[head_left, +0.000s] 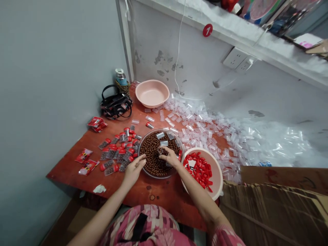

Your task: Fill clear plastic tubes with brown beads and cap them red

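A metal bowl (162,178) full of brown beads (151,153) stands before me, with some clear plastic tubes (160,135) lying on the beads. Over the beads, my right hand (168,158) grips a clear tube (160,149), its round end facing up. My left hand (134,169) is at the bowl's left rim, fingers stretched toward the beads and nothing seen in them. Left of the bowl lie several filled tubes with red caps (120,152). A pale pink basin (217,174) of loose red caps (202,171) sits to the right.
Many clear tubes (202,130) are heaped along the wall. At the back are a pink basin (152,94), a black handbag (116,105) and a bottle (121,77). Red packets (88,167) lie at the left edge. Cardboard (271,208) stands at the right.
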`<state>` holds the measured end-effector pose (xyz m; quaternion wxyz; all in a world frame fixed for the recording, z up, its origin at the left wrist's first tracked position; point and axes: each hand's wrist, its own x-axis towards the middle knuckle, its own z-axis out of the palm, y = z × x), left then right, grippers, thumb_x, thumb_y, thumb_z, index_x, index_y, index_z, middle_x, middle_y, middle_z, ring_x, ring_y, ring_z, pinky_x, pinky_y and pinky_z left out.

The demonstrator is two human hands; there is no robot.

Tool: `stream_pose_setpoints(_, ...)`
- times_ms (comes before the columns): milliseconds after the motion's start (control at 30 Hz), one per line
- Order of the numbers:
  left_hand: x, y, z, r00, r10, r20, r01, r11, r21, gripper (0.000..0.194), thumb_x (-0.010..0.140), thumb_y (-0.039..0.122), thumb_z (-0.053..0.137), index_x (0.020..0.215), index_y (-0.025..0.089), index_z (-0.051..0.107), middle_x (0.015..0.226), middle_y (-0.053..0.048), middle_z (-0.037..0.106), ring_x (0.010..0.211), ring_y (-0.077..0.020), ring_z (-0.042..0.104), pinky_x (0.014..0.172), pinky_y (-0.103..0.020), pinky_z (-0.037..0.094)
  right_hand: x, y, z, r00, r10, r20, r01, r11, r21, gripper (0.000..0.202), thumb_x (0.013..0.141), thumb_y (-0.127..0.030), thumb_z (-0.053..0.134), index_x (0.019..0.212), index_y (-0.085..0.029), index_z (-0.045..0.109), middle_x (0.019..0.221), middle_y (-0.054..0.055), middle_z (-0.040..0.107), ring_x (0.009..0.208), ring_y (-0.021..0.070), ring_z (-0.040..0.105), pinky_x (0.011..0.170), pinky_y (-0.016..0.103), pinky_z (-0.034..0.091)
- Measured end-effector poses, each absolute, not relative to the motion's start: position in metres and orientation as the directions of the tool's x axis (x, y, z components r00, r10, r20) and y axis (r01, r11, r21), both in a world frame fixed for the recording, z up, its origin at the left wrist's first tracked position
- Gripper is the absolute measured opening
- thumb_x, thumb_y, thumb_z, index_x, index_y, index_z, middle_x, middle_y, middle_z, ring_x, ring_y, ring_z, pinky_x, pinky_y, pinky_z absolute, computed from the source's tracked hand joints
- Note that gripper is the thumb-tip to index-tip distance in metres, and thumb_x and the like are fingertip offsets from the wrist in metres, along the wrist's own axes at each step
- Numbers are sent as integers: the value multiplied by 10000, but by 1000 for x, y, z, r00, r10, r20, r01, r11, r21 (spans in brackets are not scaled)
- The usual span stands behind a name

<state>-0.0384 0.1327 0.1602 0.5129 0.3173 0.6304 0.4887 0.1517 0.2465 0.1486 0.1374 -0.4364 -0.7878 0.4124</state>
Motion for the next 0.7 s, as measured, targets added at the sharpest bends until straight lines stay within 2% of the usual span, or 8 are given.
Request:
stream_pose_setpoints(100, -18, 155, 172, -168, 940, -296, -106, 281, 954, 501, 693, 382, 612, 1153, 191, 556, 1193, -83, 580, 1068, -232, 554, 960, -396, 388, 152, 236, 167, -599, 783, -168, 298, 23, -954, 425, 711, -296, 596, 1117, -184, 537, 1029, 24, 628, 919, 162, 586, 820, 305, 452)
stream_pose_setpoints(167, -6, 166, 179, -114, 939, -324, -186, 300, 936, 503, 661, 383, 633, 1117, 180, 581, 1132, -69, 620, 1007, -237, 586, 915, -419, 432, 153, 231, 179, -592, 779, -205, 112, -173, -979, 380, 684, -327, 629, 1035, -186, 591, 945, 15, 647, 856, 162, 595, 788, 313, 465)
stream_pose_setpoints(233, 3, 172, 185, -74, 932, -354, -271, 323, 907, 479, 638, 386, 648, 1055, 153, 613, 1044, -64, 656, 922, -231, 618, 851, -426, 482, 155, 228, 189, -556, 793, -249, 44, -271, -962, 339, 648, -347, 662, 940, -178, 622, 862, 6, 653, 772, 151, 600, 742, 309, 482)
stream_pose_setpoints(367, 13, 175, 191, -59, 930, -363, -328, 326, 887, 432, 625, 378, 667, 973, 125, 633, 941, -70, 672, 855, -215, 635, 798, -406, 518, 162, 224, 202, -474, 829, -296, 67, -301, -951, 288, 618, -356, 682, 834, -176, 622, 753, -12, 634, 650, 127, 588, 664, 290, 498)
stream_pose_setpoints(500, 15, 175, 198, -45, 932, -360, -358, 321, 877, 456, 629, 382, 674, 997, 119, 613, 926, -77, 666, 832, -205, 640, 793, -405, 521, 175, 221, 207, -405, 888, -217, 95, -196, -976, 311, 648, -343, 654, 909, -184, 597, 802, 1, 633, 685, 130, 594, 654, 275, 499)
stream_pose_setpoints(633, 10, 172, 204, -72, 941, -330, -394, 277, 876, 466, 610, 383, 698, 983, 123, 595, 934, -61, 660, 830, -192, 640, 834, -415, 500, 219, 222, 203, -276, 948, -158, 289, -75, -954, 300, 728, -357, 565, 960, -169, 583, 822, 28, 643, 693, 140, 602, 649, 272, 493)
stream_pose_setpoints(700, 7, 170, 204, -97, 946, -311, -390, 251, 886, 450, 600, 386, 708, 954, 132, 595, 939, -58, 663, 853, -199, 637, 849, -417, 492, 255, 221, 199, -172, 974, -149, 400, -69, -914, 293, 761, -357, 518, 968, -160, 584, 858, 41, 645, 720, 142, 597, 667, 266, 481)
